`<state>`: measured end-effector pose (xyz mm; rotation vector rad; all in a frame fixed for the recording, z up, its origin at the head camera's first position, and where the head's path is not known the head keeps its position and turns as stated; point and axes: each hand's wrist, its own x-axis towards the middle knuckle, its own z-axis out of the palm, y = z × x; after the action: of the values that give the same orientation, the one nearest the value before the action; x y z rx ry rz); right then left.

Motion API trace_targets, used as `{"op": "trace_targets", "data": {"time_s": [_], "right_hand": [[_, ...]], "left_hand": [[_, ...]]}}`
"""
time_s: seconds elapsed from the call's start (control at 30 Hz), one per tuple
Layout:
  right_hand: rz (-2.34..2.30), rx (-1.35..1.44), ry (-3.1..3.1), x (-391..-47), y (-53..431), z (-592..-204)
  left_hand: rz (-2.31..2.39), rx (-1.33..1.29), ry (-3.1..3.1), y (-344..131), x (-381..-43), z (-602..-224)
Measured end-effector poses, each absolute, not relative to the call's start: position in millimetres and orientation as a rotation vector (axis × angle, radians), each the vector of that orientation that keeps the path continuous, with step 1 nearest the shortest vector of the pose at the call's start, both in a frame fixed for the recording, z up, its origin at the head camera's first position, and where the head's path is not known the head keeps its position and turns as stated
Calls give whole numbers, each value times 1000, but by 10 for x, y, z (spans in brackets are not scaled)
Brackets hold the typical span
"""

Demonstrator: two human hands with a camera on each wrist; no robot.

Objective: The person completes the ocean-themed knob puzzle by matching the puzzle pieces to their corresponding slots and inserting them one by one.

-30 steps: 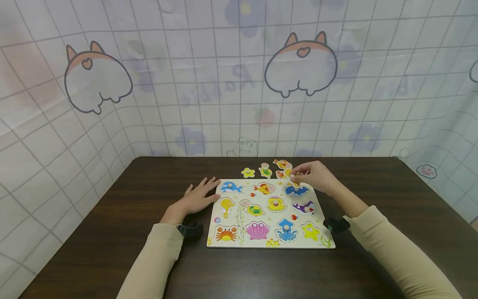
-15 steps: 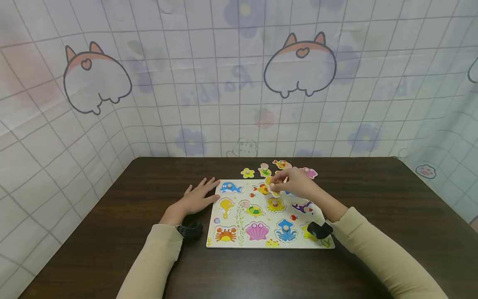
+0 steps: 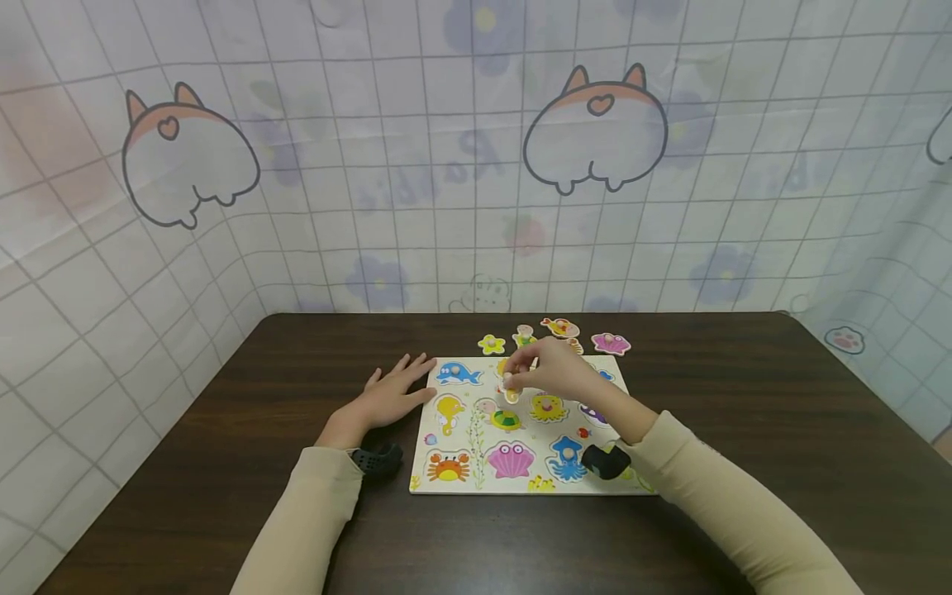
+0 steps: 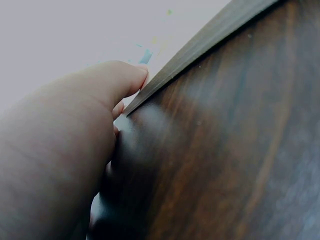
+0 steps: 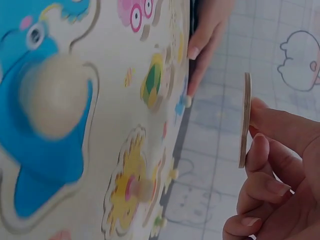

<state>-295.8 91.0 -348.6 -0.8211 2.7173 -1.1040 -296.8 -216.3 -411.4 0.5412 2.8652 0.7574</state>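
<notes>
My right hand (image 3: pixel 558 369) pinches a yellow wooden puzzle piece (image 3: pixel 511 397) over the upper middle of the white sea-animal puzzle board (image 3: pixel 463 438). The right wrist view shows this thin piece (image 5: pixel 245 122) edge-on between thumb and fingers, raised off the board. Knobbed pieces sit in the board, among them a blue squid (image 3: pixel 568 464) and a yellow octopus (image 3: pixel 548 406). My left hand (image 3: pixel 383 403) lies flat with fingers spread, its fingertips at the board's left edge. In the left wrist view the thumb (image 4: pixel 125 80) touches that edge.
Behind the board lie loose pieces: a yellow star (image 3: pixel 492 345), a turtle (image 3: pixel 524 334), a fish (image 3: pixel 560 328), an orange piece (image 3: pixel 575 345) partly hidden by the right hand, and a pink shell (image 3: pixel 611 344). A patterned cloth (image 3: pixel 476 207) hangs behind the dark table (image 3: pixel 476 545).
My right hand has carried the yellow piece left, from the board's upper right corner to its upper middle. The pink shell has come into view. My left hand has stayed in place.
</notes>
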Motion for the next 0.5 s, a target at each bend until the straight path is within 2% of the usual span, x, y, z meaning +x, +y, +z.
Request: {"op": "trace_targets", "data": {"time_s": [0.5], "right_hand": [[-1007, -864, 2669, -2958, 465, -3554]], "left_hand": [[728, 516, 2863, -2165, -2997, -4128]]}}
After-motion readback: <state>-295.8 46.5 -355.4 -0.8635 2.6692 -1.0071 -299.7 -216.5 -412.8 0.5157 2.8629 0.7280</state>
